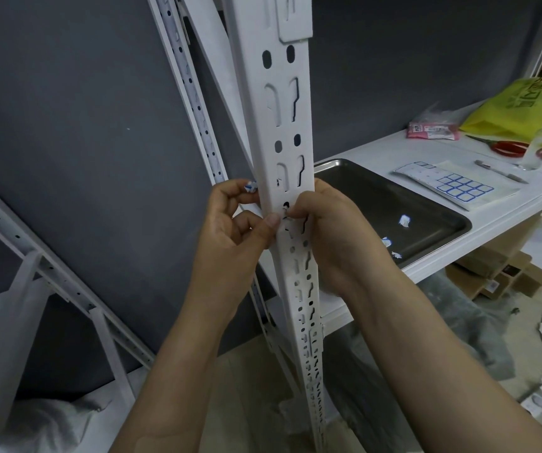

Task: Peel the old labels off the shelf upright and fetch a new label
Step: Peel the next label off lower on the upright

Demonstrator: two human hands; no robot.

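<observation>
- The upright (282,125) is running top to bottom through the middle of the view, with its long axis vertical and its slotted face turned toward the person. Both hands are meeting on it at mid-height.
- The left hand (230,230) is working at the left edge with curled fingers. It is pinching a small blue-and-white scrap (250,187) at the fingertips, just off that edge, while its thumb is pressing flat on the face.
- The right hand (331,230) is coming in from the right edge. Its curled fingertips are bearing on the face beside a slot, almost touching the left thumb. I cannot tell whether they are pinching a remnant or only scratching at it, and its thumb is hidden.
- The spot being worked is lying between the left thumb and the right fingertips. Any leftover label there is probably going to lift along the face rather than across it.
- The tray (377,191) is sitting on the shelf (393,148), just right of the upright and behind the right hand. It is holding three peeled bits (404,220) toward its near right corner.
- The label sheet (459,186) is lying flat on the shelf just beyond the tray, untouched. Blue-bordered labels are filling one end and bare outlines the other.
- The right hand is the nearer one to both tray and sheet, so it looks best placed for dropping waste and fetching a new label.
- A pen (496,171), red scissors (508,147), a clear bottle (539,142) and a yellow bag (524,106) are lying farther right.
</observation>
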